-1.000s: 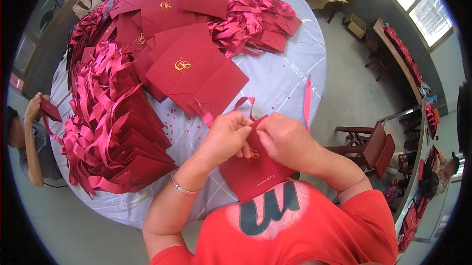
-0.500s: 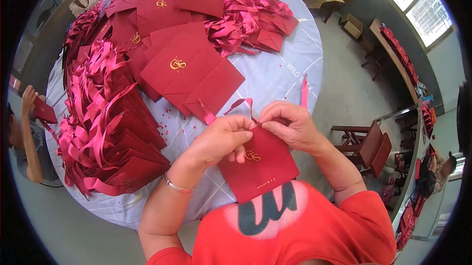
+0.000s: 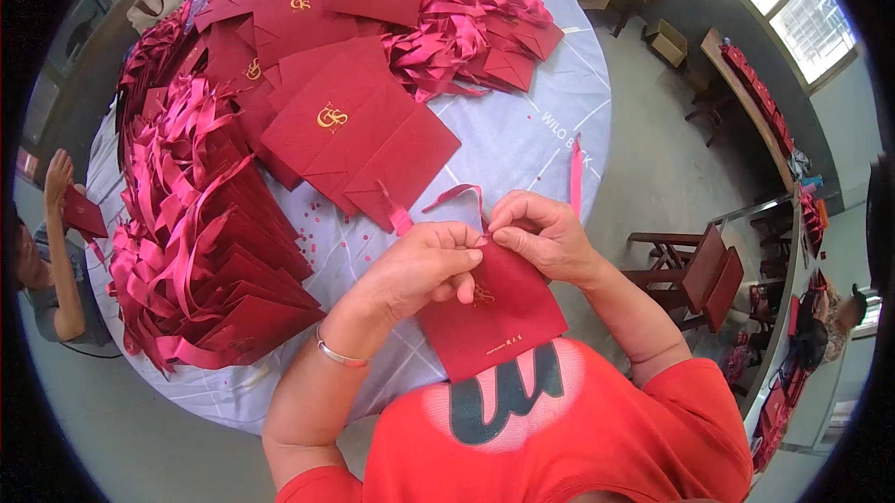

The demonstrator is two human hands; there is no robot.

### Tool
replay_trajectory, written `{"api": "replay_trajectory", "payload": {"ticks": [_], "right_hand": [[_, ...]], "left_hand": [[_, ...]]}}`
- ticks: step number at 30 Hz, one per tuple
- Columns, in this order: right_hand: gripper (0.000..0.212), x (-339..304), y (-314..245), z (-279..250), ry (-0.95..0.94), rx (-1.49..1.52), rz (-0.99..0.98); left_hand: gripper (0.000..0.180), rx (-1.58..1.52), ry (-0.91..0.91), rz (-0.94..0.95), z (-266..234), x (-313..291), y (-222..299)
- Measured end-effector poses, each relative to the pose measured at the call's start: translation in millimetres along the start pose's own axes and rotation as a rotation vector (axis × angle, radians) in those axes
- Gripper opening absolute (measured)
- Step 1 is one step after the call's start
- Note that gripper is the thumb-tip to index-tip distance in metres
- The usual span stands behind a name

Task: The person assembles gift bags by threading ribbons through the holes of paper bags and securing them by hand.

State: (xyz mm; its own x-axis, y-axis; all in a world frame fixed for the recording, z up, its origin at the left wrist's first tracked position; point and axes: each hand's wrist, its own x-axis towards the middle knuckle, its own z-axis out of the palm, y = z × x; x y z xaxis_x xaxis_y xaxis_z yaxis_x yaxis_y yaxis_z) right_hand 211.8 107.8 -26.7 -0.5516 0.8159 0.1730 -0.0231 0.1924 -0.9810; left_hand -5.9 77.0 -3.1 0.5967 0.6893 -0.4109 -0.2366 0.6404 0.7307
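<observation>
A dark red paper gift bag (image 3: 508,316) with gold print leans against my red shirt at the table's near edge. At its top edge my left hand (image 3: 424,265) and my right hand (image 3: 545,234) meet, fingertips pinched close together on a dark pink ribbon (image 3: 466,190). A loop of that ribbon rises between them. One ribbon end stands up beside my left fingers, and another ribbon end (image 3: 576,172) rises behind my right hand. My fingers hide the exact spot where ribbon and bag meet. Flat red bags (image 3: 373,125) lie just beyond my hands.
Upright bags with pink ribbons (image 3: 200,242) crowd the left of the round, cloth-covered table (image 3: 559,111). More ribboned bags (image 3: 457,27) lie at the far side. At far left another person's hand (image 3: 58,179) is near a small red bag. A wooden chair (image 3: 699,275) stands at right.
My hands stay pinched at the bag's top, with only slight finger movement. My left fingers have curled a little lower over the gold print. The person at far left has shifted slightly.
</observation>
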Motion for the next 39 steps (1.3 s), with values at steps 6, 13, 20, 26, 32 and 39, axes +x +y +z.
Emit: {"api": "replay_trajectory", "payload": {"ticks": [6, 13, 20, 26, 32, 39], "right_hand": [[0.008, -2, 2, -1, 0.044, 0.089, 0.059], [0.007, -4, 4, -1, 0.042, 0.069, 0.09], [0.01, -9, -17, 8, 0.2, -0.372, -0.196], [0.021, -12, -29, 6, 0.202, -0.818, -0.529], [0.019, -16, -33, 16, 0.176, -0.905, -0.528], [0.015, -20, -46, 34, 0.176, -1.055, -0.388]], "left_hand": [[0.012, 0.051, 0.118, -0.022, 8, -2, 5], [0.012, 0.091, 0.144, 0.015, 7, 2, -2], [0.01, 0.21, 0.206, 0.007, 15, 1, 3], [0.01, 0.222, 0.243, -0.007, 19, 0, 5], [0.011, 0.265, 0.271, 0.027, 24, -1, 3], [0.01, 0.329, 0.277, 0.115, 26, 0, -5]]}}
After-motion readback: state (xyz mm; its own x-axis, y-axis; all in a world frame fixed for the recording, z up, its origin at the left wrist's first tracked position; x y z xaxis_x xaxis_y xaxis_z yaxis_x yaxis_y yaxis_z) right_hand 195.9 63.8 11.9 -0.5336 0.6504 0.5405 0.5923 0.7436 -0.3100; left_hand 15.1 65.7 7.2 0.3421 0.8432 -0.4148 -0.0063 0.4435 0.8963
